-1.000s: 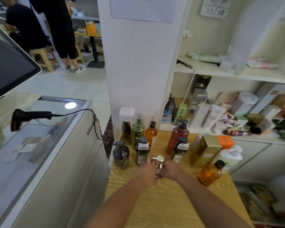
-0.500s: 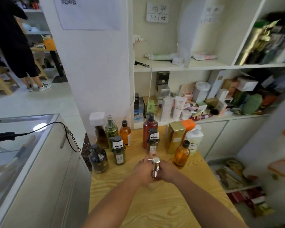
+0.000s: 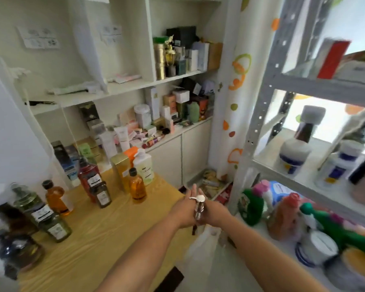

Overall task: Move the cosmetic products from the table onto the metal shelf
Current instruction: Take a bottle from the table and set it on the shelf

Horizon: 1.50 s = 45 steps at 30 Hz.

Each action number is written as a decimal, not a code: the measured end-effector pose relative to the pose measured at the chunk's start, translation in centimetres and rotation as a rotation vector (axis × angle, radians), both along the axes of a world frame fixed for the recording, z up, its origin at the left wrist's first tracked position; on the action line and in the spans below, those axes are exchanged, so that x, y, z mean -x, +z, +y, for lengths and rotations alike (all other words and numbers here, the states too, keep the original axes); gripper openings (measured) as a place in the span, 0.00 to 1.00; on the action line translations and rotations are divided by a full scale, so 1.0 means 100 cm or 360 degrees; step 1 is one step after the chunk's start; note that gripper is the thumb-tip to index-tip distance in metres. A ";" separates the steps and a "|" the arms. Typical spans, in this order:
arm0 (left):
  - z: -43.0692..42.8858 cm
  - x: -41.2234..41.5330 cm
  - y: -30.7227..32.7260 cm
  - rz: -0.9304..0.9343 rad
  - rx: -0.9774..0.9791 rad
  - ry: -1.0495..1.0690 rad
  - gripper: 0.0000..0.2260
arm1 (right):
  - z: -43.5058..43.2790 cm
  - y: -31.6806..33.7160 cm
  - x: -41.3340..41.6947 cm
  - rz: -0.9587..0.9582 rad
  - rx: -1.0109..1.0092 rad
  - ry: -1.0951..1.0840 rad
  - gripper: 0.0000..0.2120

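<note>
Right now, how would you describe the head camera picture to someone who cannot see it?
The left hand and right hand hold a silver-topped pump bottle between a wooden table of cosmetic bottles and a grey metal shelf.

clear: metal shelf (image 3: 316,89) middle tier, front-left corner | blocked: lower tier, bottles (image 3: 283,216) crowd edge
</note>
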<state>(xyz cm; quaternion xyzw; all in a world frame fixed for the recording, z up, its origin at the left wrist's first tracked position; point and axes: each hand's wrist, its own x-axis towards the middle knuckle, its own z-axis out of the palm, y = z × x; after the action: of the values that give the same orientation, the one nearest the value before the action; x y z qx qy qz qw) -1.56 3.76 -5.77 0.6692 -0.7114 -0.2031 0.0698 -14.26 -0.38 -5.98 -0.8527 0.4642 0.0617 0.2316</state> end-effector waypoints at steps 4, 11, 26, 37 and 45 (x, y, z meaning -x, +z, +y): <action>-0.009 0.114 0.003 0.0067 -0.0011 -0.0282 0.52 | 0.012 -0.002 0.124 -0.0015 -0.0019 -0.0362 0.39; 0.016 0.320 0.027 0.0129 0.0023 -0.0777 0.43 | 0.080 0.032 0.323 0.0048 0.0002 -0.0864 0.38; 0.100 0.666 0.062 0.0305 0.0131 -0.1868 0.40 | 0.231 0.067 0.631 0.0122 0.0084 -0.1939 0.47; 0.058 0.860 0.094 0.0342 0.0336 -0.1994 0.35 | 0.195 0.105 0.805 0.0095 0.0308 -0.2135 0.53; 0.026 0.919 0.103 0.0243 0.0446 -0.1873 0.36 | 0.155 0.116 0.873 0.0015 0.0273 -0.1949 0.53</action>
<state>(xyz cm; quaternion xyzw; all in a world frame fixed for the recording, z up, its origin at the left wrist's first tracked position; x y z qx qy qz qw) -93.47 6.36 4.55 0.1318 -0.9748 -0.1594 0.0841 -101.53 15.08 5.67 -0.4467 0.8737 -0.1162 0.1534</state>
